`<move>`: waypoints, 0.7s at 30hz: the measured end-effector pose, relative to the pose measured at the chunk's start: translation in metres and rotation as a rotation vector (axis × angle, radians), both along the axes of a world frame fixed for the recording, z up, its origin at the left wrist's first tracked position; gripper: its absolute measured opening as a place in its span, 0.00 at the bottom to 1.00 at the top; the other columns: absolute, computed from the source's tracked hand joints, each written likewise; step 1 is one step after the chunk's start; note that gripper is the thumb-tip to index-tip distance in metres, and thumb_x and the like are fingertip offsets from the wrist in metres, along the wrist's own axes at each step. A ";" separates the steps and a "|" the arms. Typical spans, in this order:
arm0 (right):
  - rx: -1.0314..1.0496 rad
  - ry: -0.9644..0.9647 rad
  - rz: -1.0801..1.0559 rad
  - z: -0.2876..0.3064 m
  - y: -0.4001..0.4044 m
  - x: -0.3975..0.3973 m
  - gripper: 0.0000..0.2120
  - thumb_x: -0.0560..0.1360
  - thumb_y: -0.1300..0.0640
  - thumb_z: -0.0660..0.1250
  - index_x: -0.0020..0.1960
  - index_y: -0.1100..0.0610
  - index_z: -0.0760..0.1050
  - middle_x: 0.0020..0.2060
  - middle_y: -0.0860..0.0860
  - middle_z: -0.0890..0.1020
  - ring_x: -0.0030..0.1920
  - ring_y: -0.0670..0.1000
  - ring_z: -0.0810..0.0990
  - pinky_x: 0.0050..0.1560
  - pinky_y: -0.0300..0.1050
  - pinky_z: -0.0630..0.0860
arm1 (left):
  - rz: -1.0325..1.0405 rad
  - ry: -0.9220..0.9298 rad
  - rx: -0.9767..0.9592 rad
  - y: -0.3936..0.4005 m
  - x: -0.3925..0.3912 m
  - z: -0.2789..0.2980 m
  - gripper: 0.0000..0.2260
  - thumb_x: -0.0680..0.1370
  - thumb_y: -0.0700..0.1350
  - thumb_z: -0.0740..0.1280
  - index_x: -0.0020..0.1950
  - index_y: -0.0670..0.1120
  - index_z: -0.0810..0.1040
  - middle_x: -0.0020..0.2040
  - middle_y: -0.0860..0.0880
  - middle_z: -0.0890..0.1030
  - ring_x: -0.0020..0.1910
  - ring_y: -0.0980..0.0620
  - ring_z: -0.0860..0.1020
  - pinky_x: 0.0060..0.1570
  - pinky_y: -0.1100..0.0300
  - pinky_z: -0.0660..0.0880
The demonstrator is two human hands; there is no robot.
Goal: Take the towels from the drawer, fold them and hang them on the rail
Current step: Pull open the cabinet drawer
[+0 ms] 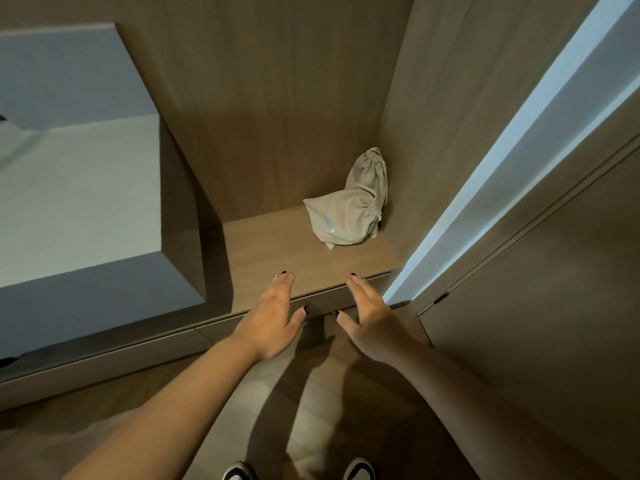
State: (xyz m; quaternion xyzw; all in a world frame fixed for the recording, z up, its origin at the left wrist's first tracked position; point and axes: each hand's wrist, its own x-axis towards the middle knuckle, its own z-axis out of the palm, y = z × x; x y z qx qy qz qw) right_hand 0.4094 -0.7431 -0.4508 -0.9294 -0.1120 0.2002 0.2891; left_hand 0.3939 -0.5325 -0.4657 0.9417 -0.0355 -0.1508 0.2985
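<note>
A shut wooden drawer front (322, 301) sits below a low shelf inside a wooden closet niche. My left hand (273, 318) and my right hand (369, 318) reach toward the drawer's top edge, fingers straight and spread, holding nothing. Their fingertips lie at the shelf's front edge; whether they touch it I cannot tell. No towels and no rail are in view.
A beige drawstring cloth bag (349, 211) slumps in the back right corner of the shelf (277, 247). A pale wall panel (79, 188) stands on the left, a closet door (540, 341) with a lit strip on the right. My shoes (360, 471) stand on the wood floor.
</note>
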 end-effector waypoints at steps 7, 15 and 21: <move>-0.020 -0.020 0.026 -0.118 0.031 0.007 0.31 0.82 0.51 0.59 0.81 0.53 0.50 0.80 0.48 0.52 0.79 0.47 0.49 0.78 0.47 0.53 | -0.014 -0.021 0.015 0.026 -0.007 -0.116 0.33 0.83 0.53 0.59 0.81 0.47 0.45 0.82 0.49 0.48 0.79 0.54 0.45 0.74 0.61 0.46; -0.029 -0.184 0.103 -0.282 0.046 0.040 0.34 0.81 0.49 0.60 0.80 0.48 0.45 0.80 0.44 0.47 0.76 0.39 0.40 0.73 0.41 0.42 | -0.010 -0.188 0.074 0.033 0.002 -0.278 0.33 0.82 0.54 0.59 0.81 0.48 0.46 0.81 0.51 0.47 0.76 0.60 0.40 0.72 0.62 0.43; -0.023 -0.444 0.190 -0.393 0.051 0.055 0.32 0.81 0.51 0.59 0.80 0.51 0.47 0.80 0.47 0.49 0.76 0.40 0.40 0.74 0.41 0.42 | 0.019 -0.360 0.099 0.026 0.012 -0.383 0.35 0.82 0.50 0.62 0.81 0.46 0.43 0.81 0.47 0.49 0.79 0.54 0.45 0.76 0.57 0.49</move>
